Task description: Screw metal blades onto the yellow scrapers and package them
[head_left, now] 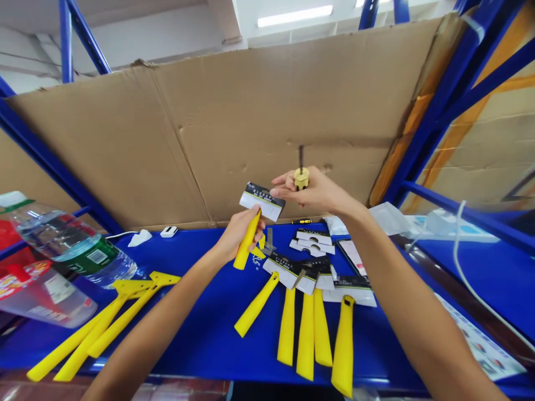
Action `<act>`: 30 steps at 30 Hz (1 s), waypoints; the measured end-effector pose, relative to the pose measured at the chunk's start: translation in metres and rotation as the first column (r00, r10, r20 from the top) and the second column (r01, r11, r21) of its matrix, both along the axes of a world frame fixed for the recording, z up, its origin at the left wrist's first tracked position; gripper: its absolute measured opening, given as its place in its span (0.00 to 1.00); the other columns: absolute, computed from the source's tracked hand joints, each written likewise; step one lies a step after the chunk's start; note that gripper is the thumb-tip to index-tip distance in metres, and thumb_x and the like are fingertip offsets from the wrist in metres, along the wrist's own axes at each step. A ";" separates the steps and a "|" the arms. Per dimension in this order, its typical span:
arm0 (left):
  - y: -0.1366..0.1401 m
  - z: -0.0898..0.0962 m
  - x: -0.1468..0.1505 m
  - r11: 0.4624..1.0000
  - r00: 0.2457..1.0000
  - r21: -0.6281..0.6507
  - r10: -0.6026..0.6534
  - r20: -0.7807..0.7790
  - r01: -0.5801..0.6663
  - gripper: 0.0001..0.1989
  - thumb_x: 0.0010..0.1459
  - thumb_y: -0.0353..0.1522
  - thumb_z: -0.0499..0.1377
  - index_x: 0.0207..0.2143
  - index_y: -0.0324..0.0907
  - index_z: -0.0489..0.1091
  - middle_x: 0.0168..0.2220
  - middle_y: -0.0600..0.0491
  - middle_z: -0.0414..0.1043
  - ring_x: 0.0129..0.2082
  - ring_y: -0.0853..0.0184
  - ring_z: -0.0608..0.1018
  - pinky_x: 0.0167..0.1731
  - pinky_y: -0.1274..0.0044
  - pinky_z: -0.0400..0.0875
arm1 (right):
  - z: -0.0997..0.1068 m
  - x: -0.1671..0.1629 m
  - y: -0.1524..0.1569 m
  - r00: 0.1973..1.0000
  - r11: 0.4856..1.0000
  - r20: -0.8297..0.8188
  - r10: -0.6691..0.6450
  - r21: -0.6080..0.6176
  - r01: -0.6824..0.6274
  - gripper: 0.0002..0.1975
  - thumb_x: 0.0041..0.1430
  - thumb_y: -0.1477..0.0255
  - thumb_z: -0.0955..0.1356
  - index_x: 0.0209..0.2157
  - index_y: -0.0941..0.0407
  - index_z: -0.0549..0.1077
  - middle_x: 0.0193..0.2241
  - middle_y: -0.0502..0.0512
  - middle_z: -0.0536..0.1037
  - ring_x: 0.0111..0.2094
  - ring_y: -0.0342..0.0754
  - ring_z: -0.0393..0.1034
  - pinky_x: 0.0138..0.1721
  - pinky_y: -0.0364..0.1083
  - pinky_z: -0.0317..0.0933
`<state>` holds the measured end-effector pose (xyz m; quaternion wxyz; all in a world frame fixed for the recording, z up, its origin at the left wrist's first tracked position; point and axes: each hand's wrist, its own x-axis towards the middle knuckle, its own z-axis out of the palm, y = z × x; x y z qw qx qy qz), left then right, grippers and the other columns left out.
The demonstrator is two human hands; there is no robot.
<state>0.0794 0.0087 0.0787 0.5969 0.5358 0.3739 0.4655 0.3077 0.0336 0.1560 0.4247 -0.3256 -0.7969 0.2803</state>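
My left hand (240,236) is closed around the yellow handle (249,239) of a scraper, lifted above the blue table. A black-and-white card sleeve (262,199) covers the scraper's head. In my right hand (307,189) is a screwdriver (301,177) with a yellow grip and dark shaft, the shaft pointing up. My right thumb and fingertips reach to the right end of the sleeve. Below lie several yellow scrapers (307,328) with sleeved heads. Small screws (256,262), yellow head parts and a metal blade (270,238) are scattered beneath my left hand.
Several unsleeved yellow scrapers (121,309) lie at the left, beside a large water bottle (79,245) and a clear plastic tub (50,295). Loose card sleeves (313,242) and a phone (352,256) lie right of centre. Cardboard (271,111) stands behind, between blue rack posts.
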 end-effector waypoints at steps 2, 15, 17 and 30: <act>-0.015 -0.019 -0.007 0.997 0.999 -0.080 0.021 -0.025 -0.023 0.27 0.60 0.55 0.68 0.33 0.38 0.72 0.25 0.55 0.69 0.16 0.75 0.66 0.10 0.82 0.59 | -0.008 -0.004 0.004 0.974 0.992 0.186 0.129 -0.033 -0.125 0.25 0.58 0.51 0.77 0.23 0.54 0.69 0.34 0.54 0.82 0.38 0.51 0.76 0.32 0.47 0.66; -0.082 -0.066 -0.015 0.985 0.801 0.041 -0.114 -0.588 0.170 0.34 0.72 0.57 0.50 0.31 0.39 0.77 0.27 0.52 0.74 0.26 0.66 0.71 0.28 0.75 0.63 | -0.055 -0.039 0.022 0.710 0.880 0.540 0.452 -0.400 -0.255 0.14 0.51 0.66 0.77 0.26 0.54 0.70 0.18 0.42 0.68 0.19 0.42 0.63 0.20 0.44 0.56; -0.090 -0.070 -0.021 0.980 0.769 0.126 -0.039 -0.638 0.154 0.27 0.70 0.55 0.57 0.37 0.40 0.76 0.31 0.53 0.74 0.28 0.67 0.71 0.30 0.76 0.63 | -0.055 -0.035 0.021 0.687 0.852 0.545 0.480 -0.478 -0.215 0.15 0.49 0.67 0.78 0.24 0.54 0.69 0.17 0.44 0.71 0.19 0.44 0.66 0.19 0.44 0.57; -0.161 -0.086 -0.010 0.950 0.645 0.287 0.142 -0.751 0.126 0.25 0.72 0.41 0.59 0.67 0.47 0.67 0.58 0.42 0.71 0.60 0.50 0.75 0.63 0.58 0.70 | -0.060 -0.032 0.020 0.656 0.729 0.604 0.453 -0.675 0.118 0.26 0.29 0.60 0.88 0.21 0.56 0.75 0.20 0.55 0.80 0.21 0.55 0.79 0.14 0.44 0.54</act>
